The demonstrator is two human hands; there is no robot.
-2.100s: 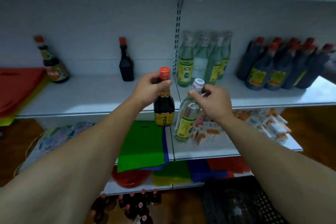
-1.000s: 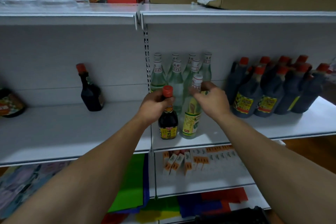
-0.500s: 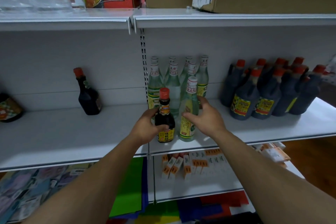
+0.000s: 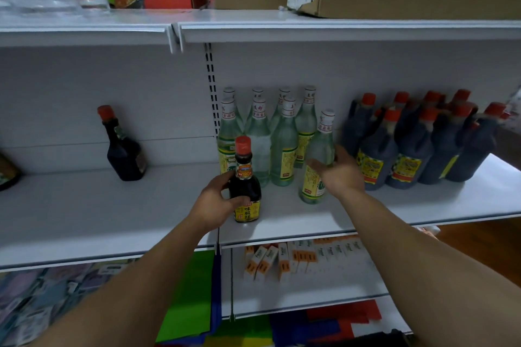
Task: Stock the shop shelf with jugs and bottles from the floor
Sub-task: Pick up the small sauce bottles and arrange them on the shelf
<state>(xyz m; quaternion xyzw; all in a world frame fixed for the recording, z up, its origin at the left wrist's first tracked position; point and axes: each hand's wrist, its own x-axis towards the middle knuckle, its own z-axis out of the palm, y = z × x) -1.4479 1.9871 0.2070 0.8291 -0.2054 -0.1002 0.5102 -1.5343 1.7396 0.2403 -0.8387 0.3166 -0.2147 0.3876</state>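
Bottles both stand on the shelf (image 4: 112, 220) now. The right hand (image 4: 339, 175), fingers curled round the clear bottle (image 4: 317, 160), has slid it away from the left hand (image 4: 214, 200) to the row of clear bottles (image 4: 282, 149) just beyond. The left hand still grips the dark sauce bottle (image 4: 245, 186). Only letting go seems left.

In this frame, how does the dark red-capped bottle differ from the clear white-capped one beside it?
The squat dark bottle with a red cap is shorter; the slim clear glass bottle with a white cap is taller. The dark bottle stands upright in the left hand; the clear bottle leans in the right hand. Both carry yellow labels and rest on the white metal shelf.
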